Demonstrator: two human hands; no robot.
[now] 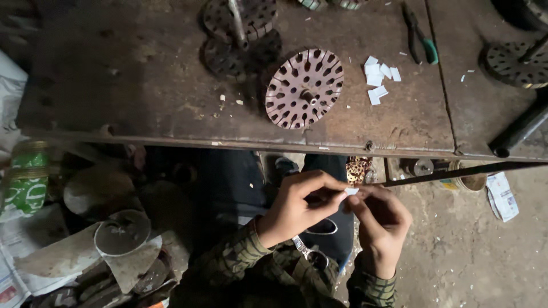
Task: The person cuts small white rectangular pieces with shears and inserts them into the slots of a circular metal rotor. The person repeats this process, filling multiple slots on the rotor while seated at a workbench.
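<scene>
Both hands meet below the near edge of the workbench (171, 97), over my lap: my left hand (297, 208) and right hand (379, 222) are each pinched narrow on the same small white paper slip (351, 191), fingertips almost touching, with a pair of scissors (313, 251) hanging under the left wrist, as far as I can make out in the dim light. Taking that bench as my landmark and going from big to small: it is a dark, rusty metal top that fills the upper half of my view. Near its middle, close to the near edge, sits the slotted round rotor disc (304, 88), tilted a little, with a short shaft at its centre; from here I cannot tell whether any of its slots have been lined. Farther back on the bench lie two darker discs (240, 34), and another disc (511, 63) sits at the right end. Just right of the slotted disc is a little heap of cut white slips (378, 77), so a batch looks already cut, while the one in my fingers is being worked and, I judge, most of the job remains. Beyond the heap, toward the back edge, lie green-handled pliers (422, 40).
</scene>
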